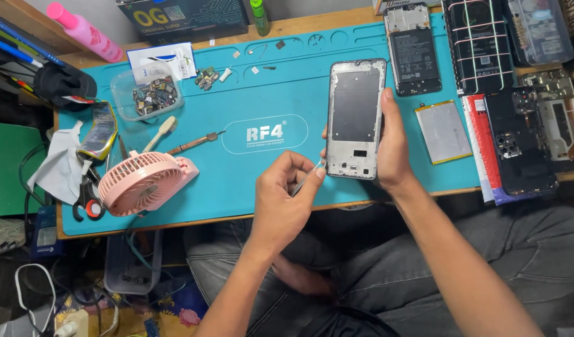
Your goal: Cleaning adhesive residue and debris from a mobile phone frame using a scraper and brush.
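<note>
— What is the right hand doing?

— It is wrapped around the right edge of a stripped phone frame, fingers curled behind it and the thumb lying along the side. The frame stands tilted up off the teal work mat, its empty inner side facing the camera, near the mat's front edge.

— And the left hand?

— Closed into a pinch. Thumb and forefinger press together on thin metal tweezers, the other fingers folded in. The tweezer tips meet the frame's lower left corner.

— Is anything caught in the tips?

— Too small to tell.

— What lies around the frame?

— Just right of it, flat on the mat, a silver battery. Behind it, toward the mat's far edge, another opened phone showing its dark battery. Well to the left of the frame, a pink handheld fan lies near the mat's front left corner, with a toothbrush and a thin screwdriver just behind the fan. Farther back on that side sits a clear plastic tub of small parts.
</note>
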